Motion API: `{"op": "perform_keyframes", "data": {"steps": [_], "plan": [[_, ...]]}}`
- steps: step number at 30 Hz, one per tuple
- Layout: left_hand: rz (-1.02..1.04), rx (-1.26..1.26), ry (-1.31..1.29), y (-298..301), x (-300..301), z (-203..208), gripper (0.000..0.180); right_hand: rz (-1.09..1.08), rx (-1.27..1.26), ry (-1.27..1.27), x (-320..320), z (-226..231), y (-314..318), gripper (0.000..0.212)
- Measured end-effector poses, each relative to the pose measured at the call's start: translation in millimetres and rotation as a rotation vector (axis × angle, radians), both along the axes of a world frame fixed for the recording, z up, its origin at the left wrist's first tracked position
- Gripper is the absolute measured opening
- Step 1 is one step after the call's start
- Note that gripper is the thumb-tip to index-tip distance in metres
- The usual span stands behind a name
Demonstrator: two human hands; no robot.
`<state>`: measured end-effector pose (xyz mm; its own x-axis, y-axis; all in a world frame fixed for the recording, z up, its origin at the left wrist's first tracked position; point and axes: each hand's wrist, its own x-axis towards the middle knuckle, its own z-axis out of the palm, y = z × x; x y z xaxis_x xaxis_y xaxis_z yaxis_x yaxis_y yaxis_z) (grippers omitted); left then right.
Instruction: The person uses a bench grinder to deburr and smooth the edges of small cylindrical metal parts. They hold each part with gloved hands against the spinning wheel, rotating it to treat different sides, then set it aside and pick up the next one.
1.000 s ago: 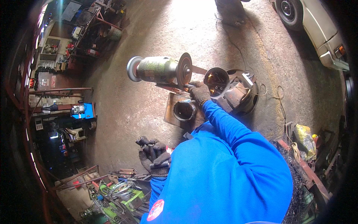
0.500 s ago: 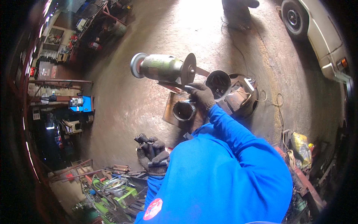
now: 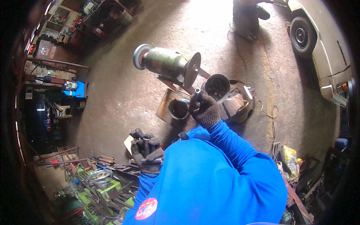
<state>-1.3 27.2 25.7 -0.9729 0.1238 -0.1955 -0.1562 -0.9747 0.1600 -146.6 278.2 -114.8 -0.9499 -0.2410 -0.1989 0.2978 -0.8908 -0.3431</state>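
Observation:
My right hand [image 3: 205,111], in a dark work glove, is closed on a short metal tube [image 3: 197,90] held by one end, its bright end up. Just beyond stands a green bench grinder [image 3: 165,62], with a thick grey wheel [image 3: 141,56] on the left and a thin dark disc [image 3: 192,70] on the right; the tube is apart from the disc. My left hand [image 3: 149,155], gloved too, is held palm up with fingers curled round several short dark metal tubes [image 3: 138,133]. A round open container [image 3: 178,109] sits between the grinder and my body.
Another round container [image 3: 217,84] with small rings inside stands right of the grinder, beside a drum with scrap and a cable [image 3: 275,115]. A cream vehicle [image 3: 325,56] is parked at the right. Green machinery and metal bars [image 3: 112,187] lie at lower left. A person [image 3: 245,17] is at the top.
My right hand has drawn the tube back from the disc toward me and tilted its end upward. My left hand still holds its tubes. The whole view has shifted slightly.

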Motion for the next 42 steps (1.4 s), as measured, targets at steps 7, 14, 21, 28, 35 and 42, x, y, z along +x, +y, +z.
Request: {"op": "perform_keyframes", "data": {"steps": [7, 14, 21, 28, 35, 42], "plan": [[0.018, 0.016, 0.001, 7.6, 0.7, 4.0, 0.044, -0.082, 0.677, 0.278, 15.0, 4.4, -8.8, 0.027], [-0.019, 0.007, 0.022, 3.0, 5.3, 0.1, 0.044, 0.002, 0.193, -0.084, 11.9, -14.1, -10.6, 0.032], [-0.019, 0.013, -0.011, 2.3, 7.9, -0.3, 0.045, 0.057, -0.365, -0.219, 3.3, 0.2, 2.7, 0.032], [0.012, 0.042, -0.015, 3.9, 7.9, -2.8, 0.044, 0.059, 0.013, -0.228, -24.1, -32.2, 2.7, 0.04], [-0.024, 0.015, 0.001, 10.0, 3.6, 7.2, 0.042, 0.002, 0.445, -0.29, -49.3, -58.6, -7.2, 0.04], [-0.005, -0.015, -0.015, 5.2, 5.4, 2.8, 0.048, 0.013, 0.673, -0.284, -68.0, -82.7, -12.2, 0.031]]}}
